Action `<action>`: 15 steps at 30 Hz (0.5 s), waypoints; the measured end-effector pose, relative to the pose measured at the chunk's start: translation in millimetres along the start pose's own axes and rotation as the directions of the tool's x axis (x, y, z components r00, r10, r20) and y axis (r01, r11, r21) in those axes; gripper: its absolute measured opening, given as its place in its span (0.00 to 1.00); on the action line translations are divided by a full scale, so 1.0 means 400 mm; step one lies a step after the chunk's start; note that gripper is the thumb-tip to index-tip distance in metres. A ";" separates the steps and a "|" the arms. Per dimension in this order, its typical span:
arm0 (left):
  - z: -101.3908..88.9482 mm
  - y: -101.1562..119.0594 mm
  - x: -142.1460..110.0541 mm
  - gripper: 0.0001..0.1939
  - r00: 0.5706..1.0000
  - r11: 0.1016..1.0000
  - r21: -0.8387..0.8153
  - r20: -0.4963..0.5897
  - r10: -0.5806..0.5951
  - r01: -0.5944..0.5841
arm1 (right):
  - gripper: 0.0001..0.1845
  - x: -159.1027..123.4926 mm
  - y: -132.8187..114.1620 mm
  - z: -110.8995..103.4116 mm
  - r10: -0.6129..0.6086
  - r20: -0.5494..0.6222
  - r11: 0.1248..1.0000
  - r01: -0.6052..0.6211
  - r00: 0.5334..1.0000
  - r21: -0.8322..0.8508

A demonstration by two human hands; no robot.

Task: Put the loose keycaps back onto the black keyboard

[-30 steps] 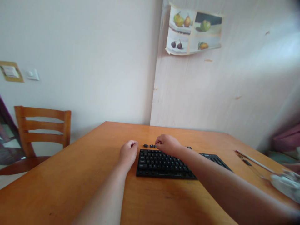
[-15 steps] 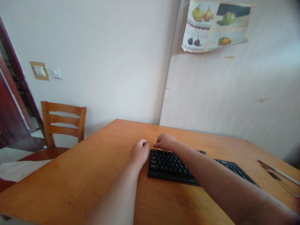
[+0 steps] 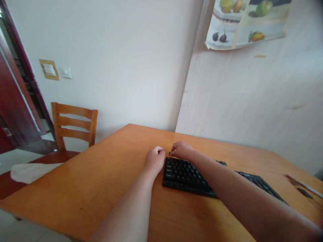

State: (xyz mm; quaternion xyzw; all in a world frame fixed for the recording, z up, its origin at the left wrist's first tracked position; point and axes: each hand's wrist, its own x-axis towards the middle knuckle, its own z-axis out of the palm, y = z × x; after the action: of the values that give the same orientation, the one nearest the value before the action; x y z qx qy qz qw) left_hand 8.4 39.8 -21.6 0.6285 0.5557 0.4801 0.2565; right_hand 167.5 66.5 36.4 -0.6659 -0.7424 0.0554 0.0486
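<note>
The right hand (image 3: pixel 181 150) has moved closer to the left hand (image 3: pixel 154 159) since a second ago. Its fingertips bunch at a small dark piece (image 3: pixel 170 153); I cannot tell whether they pinch it. The left hand is curled, contents hidden. Right of it, the black keyboard (image 3: pixel 186 173) lies lengthwise left to right on the bench (image 3: pixel 113 174), partly blocked by the right forearm (image 3: pixel 227 181).

just left of the keyboard (image 3: pixel 185 175) i curl my left hand (image 3: pixel 154 159); behind it my right hand (image 3: pixel 181 150) meets a small dark piece (image 3: pixel 170 153); far left of it stands a chair (image 3: pixel 74 108).
</note>
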 end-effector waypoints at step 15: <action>-0.004 0.006 -0.002 0.09 1.000 1.000 0.022 0.006 0.010 -0.010 | 0.11 0.010 0.012 0.009 -0.061 0.016 0.998 0.060 0.998 0.030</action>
State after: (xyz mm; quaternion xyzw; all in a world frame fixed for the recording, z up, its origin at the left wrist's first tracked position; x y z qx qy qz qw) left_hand 8.3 38.0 -19.2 0.6354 0.5572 0.4731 0.2489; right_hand 171.4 71.0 31.9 -0.6418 -0.7618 0.0702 0.0538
